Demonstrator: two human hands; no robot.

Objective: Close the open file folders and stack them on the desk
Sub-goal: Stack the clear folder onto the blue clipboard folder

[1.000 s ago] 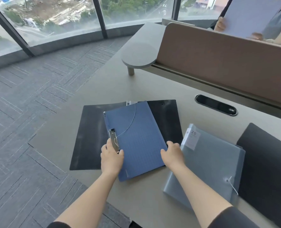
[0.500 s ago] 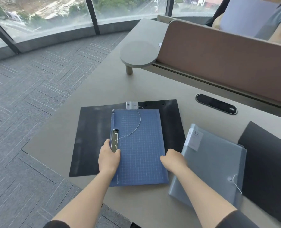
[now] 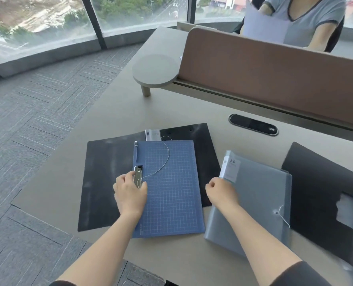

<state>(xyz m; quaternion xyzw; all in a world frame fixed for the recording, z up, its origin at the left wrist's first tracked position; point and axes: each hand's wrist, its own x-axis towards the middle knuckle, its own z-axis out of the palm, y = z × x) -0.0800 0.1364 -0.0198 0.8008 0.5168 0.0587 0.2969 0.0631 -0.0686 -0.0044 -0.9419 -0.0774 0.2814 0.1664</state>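
Desk (image 3: pixel 113 112) bare beyond blue folder (image 3: pixel 171 182), left hand (image 3: pixel 130 191) gripping its clip (image 3: pixel 138 176), right hand (image 3: pixel 221 191) clenched.

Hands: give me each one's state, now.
Left hand: rests on the blue folder, fingers at its metal clip.
Right hand: curled, holding nothing.

Four folders on tabletop (image 3: pixel 117 112): two black folders lying open (image 3: pixel 101 182) (image 3: pixel 324 186), one blue grid folder (image 3: pixel 171 188), one translucent grey folder (image 3: pixel 258 199). One metal clip (image 3: pixel 138 176). Two hands, left (image 3: pixel 130 193), right (image 3: pixel 221 190).
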